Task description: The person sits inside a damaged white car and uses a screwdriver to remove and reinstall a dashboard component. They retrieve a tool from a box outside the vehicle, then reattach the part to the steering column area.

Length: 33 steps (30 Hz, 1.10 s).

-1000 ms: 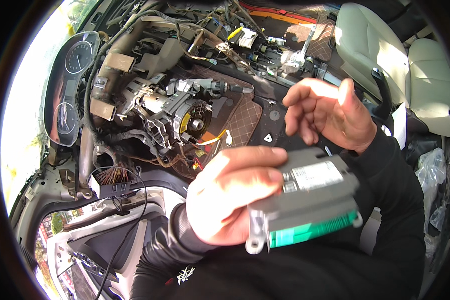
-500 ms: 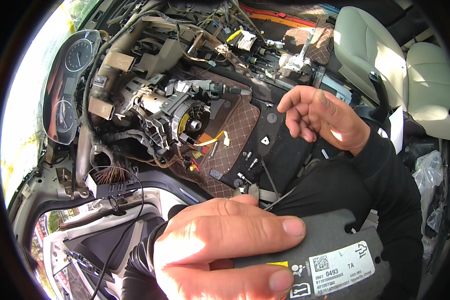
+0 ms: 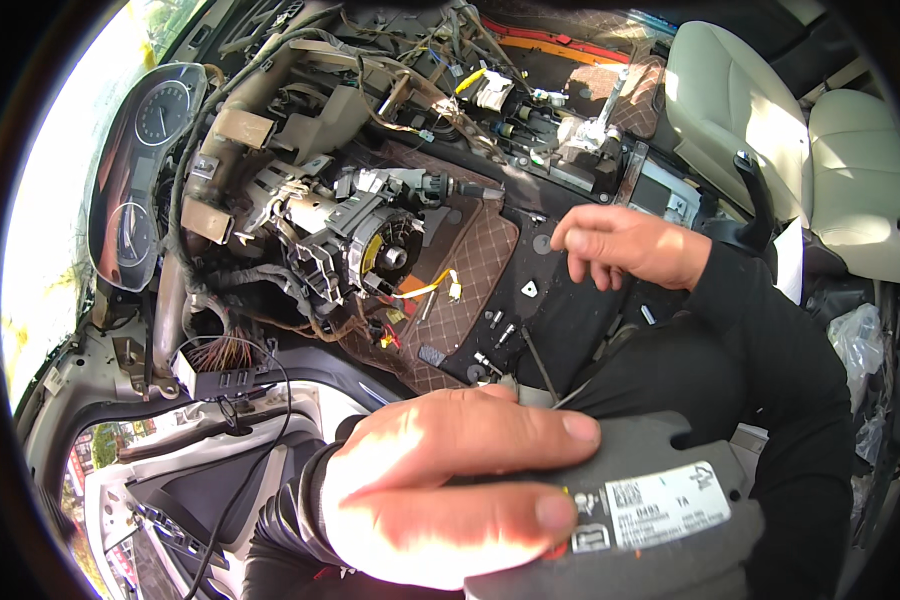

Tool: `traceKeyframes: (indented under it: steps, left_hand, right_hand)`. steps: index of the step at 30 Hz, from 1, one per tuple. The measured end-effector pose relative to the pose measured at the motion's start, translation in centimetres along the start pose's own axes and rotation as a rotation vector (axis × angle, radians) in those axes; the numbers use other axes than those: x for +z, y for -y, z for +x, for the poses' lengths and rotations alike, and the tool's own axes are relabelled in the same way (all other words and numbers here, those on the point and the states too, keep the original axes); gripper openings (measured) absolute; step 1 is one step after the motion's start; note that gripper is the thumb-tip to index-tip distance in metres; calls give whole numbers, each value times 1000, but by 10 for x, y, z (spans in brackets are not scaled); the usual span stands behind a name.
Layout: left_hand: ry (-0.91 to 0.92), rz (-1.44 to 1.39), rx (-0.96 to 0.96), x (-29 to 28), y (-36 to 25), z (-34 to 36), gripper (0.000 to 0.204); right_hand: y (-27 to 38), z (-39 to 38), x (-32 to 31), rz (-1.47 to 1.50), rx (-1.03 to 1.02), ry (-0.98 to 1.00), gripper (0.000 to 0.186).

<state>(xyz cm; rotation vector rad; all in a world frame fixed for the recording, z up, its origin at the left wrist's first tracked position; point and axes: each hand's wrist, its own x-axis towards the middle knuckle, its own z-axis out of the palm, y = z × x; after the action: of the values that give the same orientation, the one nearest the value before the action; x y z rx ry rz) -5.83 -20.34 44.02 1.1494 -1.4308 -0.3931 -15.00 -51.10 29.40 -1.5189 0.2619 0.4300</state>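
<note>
The person wears a black top with 2 long sleeves: the left sleeve [image 3: 285,515] creased and glossy, the right sleeve [image 3: 800,380] duller, reaching the wrist. Small red and white marks [image 3: 325,573] sit low on the black cloth. Dark trousers [image 3: 670,370] cover 1 visible leg.

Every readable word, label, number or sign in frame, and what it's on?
White label on the grey module in the left hand: square code; larger characters legible, not transcribed; small lines blurred.
Instrument cluster: dial markings too small to read.
No other text I can read.
</note>
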Motion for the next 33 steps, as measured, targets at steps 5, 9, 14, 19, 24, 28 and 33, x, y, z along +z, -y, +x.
traceKeyframes:
  steps: [5, 9, 14, 19, 24, 28, 33]
  left_hand:
    - [79, -402, -565, 7, 40, -46, 43]
    - [-50, -581, -1011, 9, 70, -102, 43]
    - [-269, -691, -1128, 3, 80, -155, 47]
    - [-317, -583, -1087, 3, 81, -165, 41]
    - [-318, -658, -1039, 8, 83, -160, 40]
    - [-304, -604, -1046, 7, 84, -155, 43]
    - [-284, -623, -1077, 13, 93, -154, 50]
  right_hand:
    - [-51, 36, 5, -900, 314, 500, 75]
    - [-94, 76, 33, -778, 527, 896, 78]
    - [-121, 113, 82, -624, 624, 1100, 83]
    - [-142, 110, 129, -597, 584, 1030, 60]
    - [-142, 132, 114, -990, 102, 1135, 21]
    - [-104, 121, 44, -912, 293, 582, 27]
    - [-63, -6, -75, -951, -126, -94, 54]
